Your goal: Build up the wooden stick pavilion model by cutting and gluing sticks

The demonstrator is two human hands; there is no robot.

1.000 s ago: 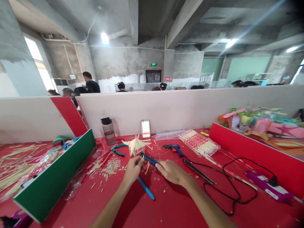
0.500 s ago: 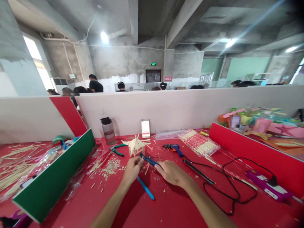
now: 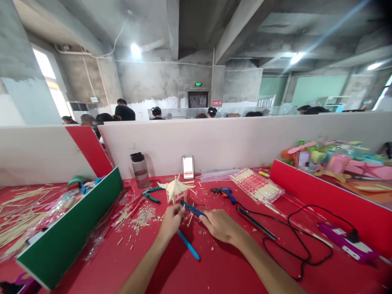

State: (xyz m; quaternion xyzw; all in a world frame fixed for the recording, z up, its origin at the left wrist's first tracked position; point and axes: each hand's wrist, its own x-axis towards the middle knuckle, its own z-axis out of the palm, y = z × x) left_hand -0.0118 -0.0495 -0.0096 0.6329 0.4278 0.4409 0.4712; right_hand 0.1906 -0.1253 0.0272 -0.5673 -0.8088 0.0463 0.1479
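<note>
Compared with half a second ago, the whole scene is sitting slightly lower in view, and the standing person (image 3: pixel 125 111) at the far left is appearing a touch farther right than a second ago. On the red table (image 3: pixel 225 271), little is changing: the stick model (image 3: pixel 174 190) is keeping its place beside the green-handled pliers (image 3: pixel 152 195), and both hands are holding nearly the same pose. The right hand (image 3: pixel 219 224) is clamping around the near right end of the blue tool (image 3: pixel 196 210), whose far left end is pointing toward the model's base; whether they are touching, I cannot tell. The left hand (image 3: pixel 170 218) is pinching its thumb and fingers together just beside that tip; anything between them is too small to make out. The model is standing upright just beyond the left hand, while the blue pen (image 3: pixel 189 246) is lying between the forearms, nearer than the tool.
</note>
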